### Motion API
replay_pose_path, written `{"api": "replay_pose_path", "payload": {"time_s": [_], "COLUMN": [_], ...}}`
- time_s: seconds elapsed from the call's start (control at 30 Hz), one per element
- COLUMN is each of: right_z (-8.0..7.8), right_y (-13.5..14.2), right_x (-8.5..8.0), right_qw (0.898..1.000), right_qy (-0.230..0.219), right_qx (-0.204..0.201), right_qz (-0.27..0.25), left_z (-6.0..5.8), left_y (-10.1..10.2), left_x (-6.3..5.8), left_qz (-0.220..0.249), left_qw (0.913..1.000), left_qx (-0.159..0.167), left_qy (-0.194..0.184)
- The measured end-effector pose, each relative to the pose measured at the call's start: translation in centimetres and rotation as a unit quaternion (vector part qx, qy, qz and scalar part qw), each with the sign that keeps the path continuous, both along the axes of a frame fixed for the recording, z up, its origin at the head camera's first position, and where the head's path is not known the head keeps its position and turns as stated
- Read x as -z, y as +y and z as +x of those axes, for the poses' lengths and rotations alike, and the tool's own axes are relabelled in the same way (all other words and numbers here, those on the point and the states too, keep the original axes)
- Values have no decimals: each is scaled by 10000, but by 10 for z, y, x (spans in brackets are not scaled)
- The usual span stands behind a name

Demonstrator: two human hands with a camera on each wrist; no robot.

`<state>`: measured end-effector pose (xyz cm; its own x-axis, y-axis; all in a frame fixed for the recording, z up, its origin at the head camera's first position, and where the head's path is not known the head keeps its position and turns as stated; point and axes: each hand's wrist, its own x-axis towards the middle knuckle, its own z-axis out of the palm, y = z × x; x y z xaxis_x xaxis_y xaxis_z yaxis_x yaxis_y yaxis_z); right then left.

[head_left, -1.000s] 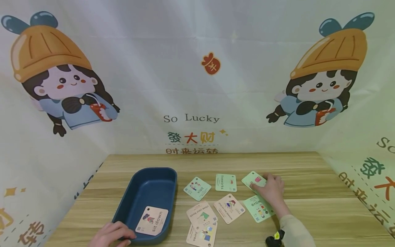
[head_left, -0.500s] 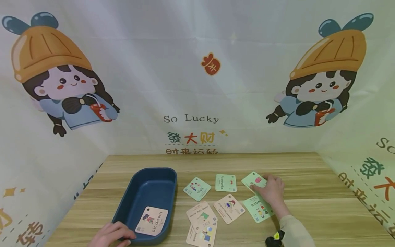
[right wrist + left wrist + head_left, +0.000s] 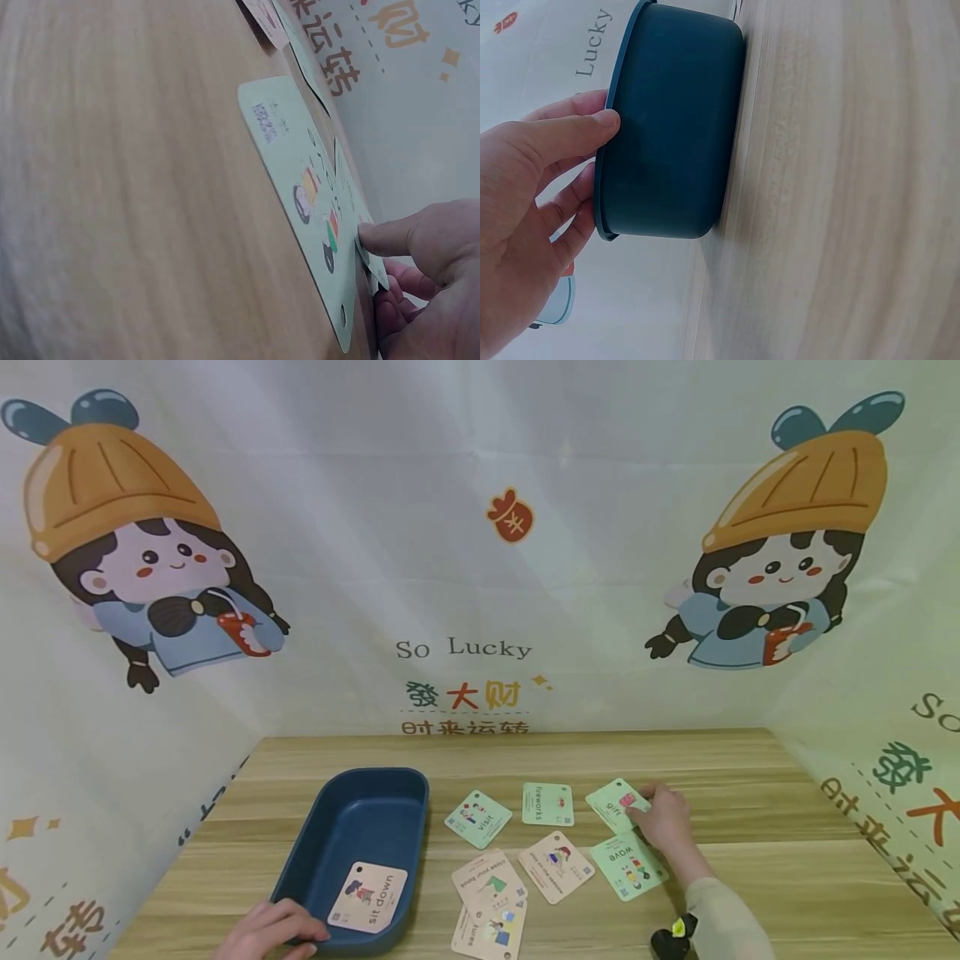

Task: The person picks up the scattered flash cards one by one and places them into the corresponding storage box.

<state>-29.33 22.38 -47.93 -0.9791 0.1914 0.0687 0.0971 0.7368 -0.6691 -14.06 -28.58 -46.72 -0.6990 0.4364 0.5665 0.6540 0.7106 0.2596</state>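
Observation:
My left hand (image 3: 273,931) grips the near rim of a dark blue tray (image 3: 300,847), its thumb (image 3: 600,127) on the outer side and the other fingers over the rim. A pink "sit down" card (image 3: 370,897) lies in the tray's near end. Over on the right, my right hand (image 3: 666,818) pinches the right edge of a green "gift" card (image 3: 609,806), thumb on top and fingers at its underside in the right wrist view. Just below it lies the green "wave" card (image 3: 281,150), whose far corner meets the gift card in the head view.
Green "visit" (image 3: 478,820) and "fireworks" (image 3: 548,810) cards lie between tray and right hand. Nearer are a pink card with a seated figure (image 3: 557,867) and a pink "close your book" card (image 3: 487,881) overlapping another (image 3: 491,935). A printed cloth (image 3: 465,568) hangs behind the table.
My right thumb has slid rightward over the gift card, so its printed word now shows whole, and more of the wave card is uncovered. The left hand stays at the tray.

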Motion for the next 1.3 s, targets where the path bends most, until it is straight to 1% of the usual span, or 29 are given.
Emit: {"api": "replay_pose_path", "payload": {"time_s": [0.1, 0.27, 0.43, 0.57, 0.7, 0.83, 1.07, 1.17, 1.3], "right_z": [0, 1, 2, 3, 2, 2, 1, 1, 0], "right_y": [1, 3, 3, 2, 1, 0, 1, 2, 1], "right_x": [-3, -8, -11, -12, -12, -11, -9, -9, -10], "right_qw": [10000, 9997, 9994, 9992, 9992, 9996, 9999, 9998, 9997], "right_qy": [-59, -90, -188, -263, -294, -174, 58, 109, 177], "right_qx": [-53, -197, -235, -224, -196, -189, -143, -125, -113], "right_qz": [-37, 119, 196, 209, 178, 153, -4, -106, -152], "left_z": [0, -1, -1, 0, 1, 1, -2, -2, -2], "left_y": [1, 1, 1, 1, 0, 1, 1, 1, 1], "left_x": [0, 0, 1, 1, 1, 1, 2, 2, 3], "left_qz": [30, 95, 83, 63, 56, 81, 188, 214, 191], "left_qw": [10000, 9998, 9997, 9998, 9999, 9999, 9989, 9987, 9990], "left_qx": [30, 46, 88, 44, -85, -90, 152, 182, 134], "left_qy": [35, 141, 219, 197, 52, 38, 400, 420, 394]}}
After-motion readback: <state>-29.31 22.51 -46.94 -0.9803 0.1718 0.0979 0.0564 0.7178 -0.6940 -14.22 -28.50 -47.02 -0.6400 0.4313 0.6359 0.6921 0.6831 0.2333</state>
